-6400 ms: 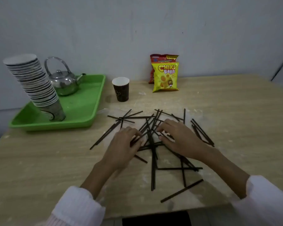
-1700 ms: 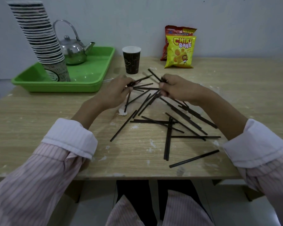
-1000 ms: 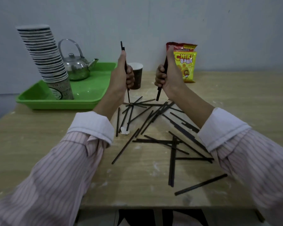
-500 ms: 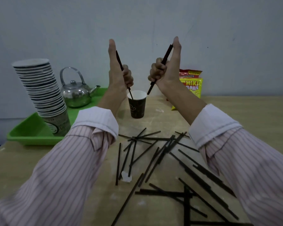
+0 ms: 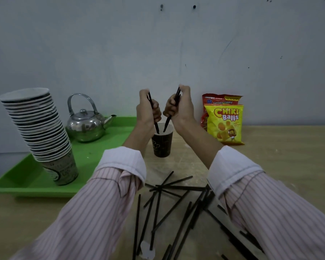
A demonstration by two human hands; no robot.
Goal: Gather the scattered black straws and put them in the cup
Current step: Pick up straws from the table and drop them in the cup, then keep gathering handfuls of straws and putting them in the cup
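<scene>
A dark brown paper cup (image 5: 162, 145) with a white rim stands on the wooden table near the wall. My left hand (image 5: 146, 111) grips a black straw (image 5: 156, 126) just above the cup, lower tip inside the rim. My right hand (image 5: 180, 107) holds one or two black straws (image 5: 167, 123), also pointing down into the cup. Several more black straws (image 5: 174, 207) lie scattered and crossed on the table between my striped sleeves.
A green tray (image 5: 26, 182) at the left carries a tall leaning stack of paper cups (image 5: 39, 132) and a steel kettle (image 5: 85, 124). Two snack bags (image 5: 224, 122) lean against the wall to the right of the cup. A white scrap (image 5: 147, 251) lies among the straws.
Both hands have come down from a raised position and moved together over the cup, so the straw tips now dip into its mouth. The camera has tilted up and forward.
</scene>
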